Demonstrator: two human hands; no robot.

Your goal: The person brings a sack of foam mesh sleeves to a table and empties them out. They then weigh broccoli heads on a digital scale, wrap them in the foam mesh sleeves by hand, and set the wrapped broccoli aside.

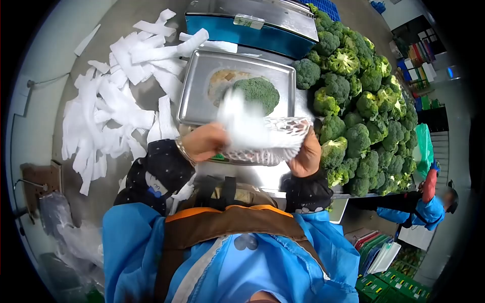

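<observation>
A white foam net sleeve is stretched between my two hands, its mesh spread wide on the right side. My left hand grips its left end, where the foam is smeared by motion. My right hand has its fingers closed on the right end. Just beyond the sleeve, a broccoli head lies on a metal tray. The foam partly covers the tray's near edge and the broccoli's lower side.
Many white foam sleeves lie heaped on the left. A large pile of broccoli fills the right side of the metal table. Behind the tray stands a blue and steel box. Another person stands at far right near green crates.
</observation>
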